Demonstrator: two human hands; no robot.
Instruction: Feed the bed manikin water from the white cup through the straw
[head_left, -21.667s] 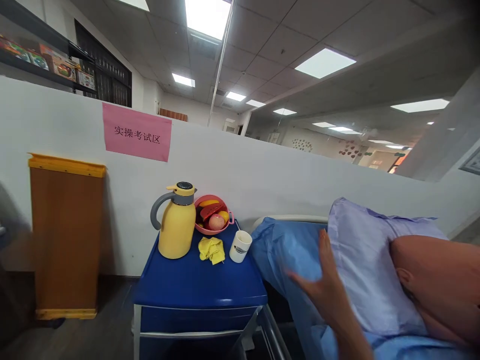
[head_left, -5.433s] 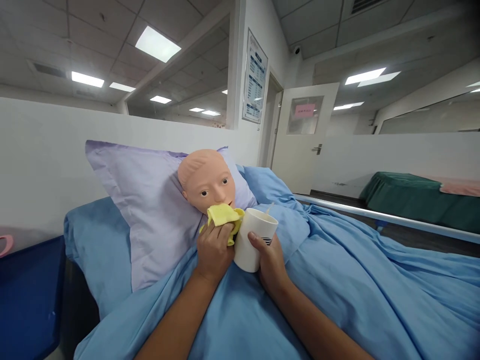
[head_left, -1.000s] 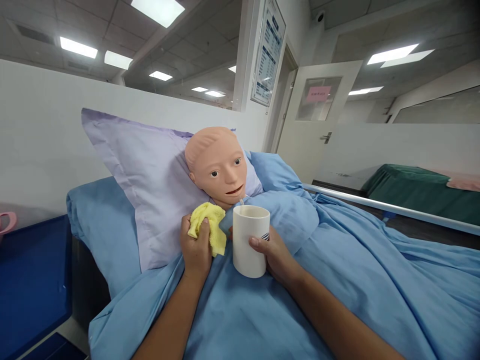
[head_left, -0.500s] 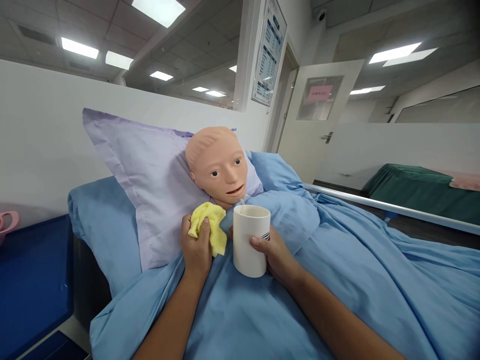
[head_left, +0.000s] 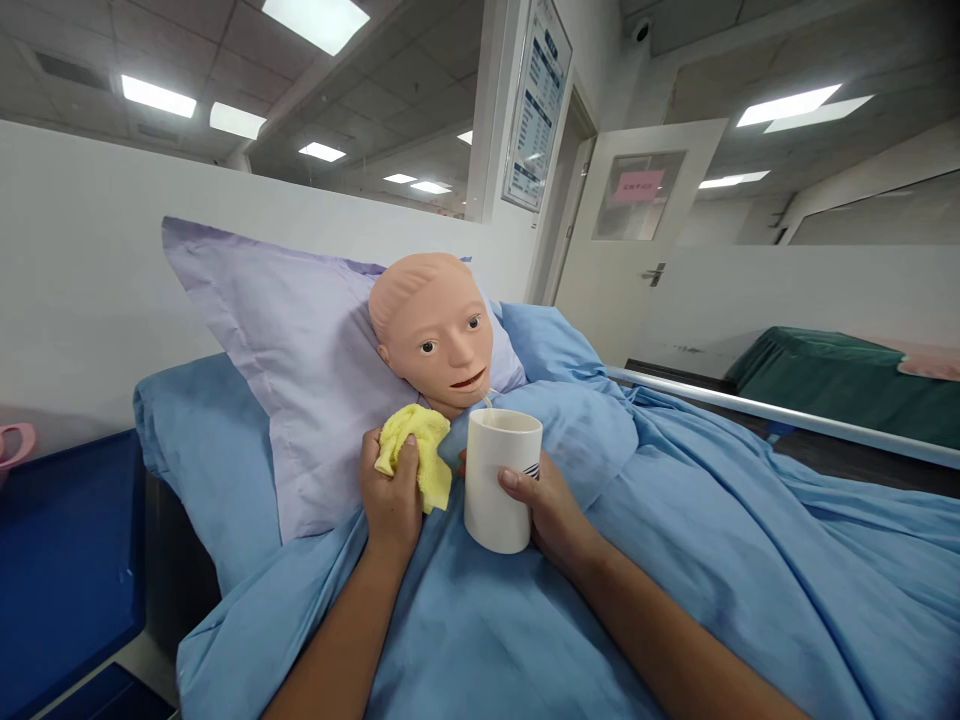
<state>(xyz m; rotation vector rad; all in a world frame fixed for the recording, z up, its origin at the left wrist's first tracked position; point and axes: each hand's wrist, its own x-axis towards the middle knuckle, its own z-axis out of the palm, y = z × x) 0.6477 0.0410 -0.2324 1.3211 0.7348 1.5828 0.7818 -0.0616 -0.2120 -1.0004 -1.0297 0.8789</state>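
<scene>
A training manikin [head_left: 435, 325] lies in a bed, its head on a lilac pillow [head_left: 300, 360], covered by a blue sheet [head_left: 675, 560]. My left hand [head_left: 390, 495] is closed on a crumpled yellow cloth [head_left: 416, 455], held just below the manikin's chin. My right hand [head_left: 544, 505] grips a white cup [head_left: 499, 480] upright beside the cloth. A thin straw [head_left: 486, 400] rises from the cup towards the manikin's mouth.
A blue bedside table [head_left: 67, 560] stands at the left, with a pink bowl's edge [head_left: 15, 445] at the frame border. A white partition runs behind the pillow. A bed rail [head_left: 787, 425], a green-covered bed [head_left: 840, 385] and a door [head_left: 630, 250] lie to the right.
Over the last second almost nothing moved. About five seconds ago the yellow cloth was pressed at the manikin's mouth; it now sits lower, under the chin, and the cup is lower too.
</scene>
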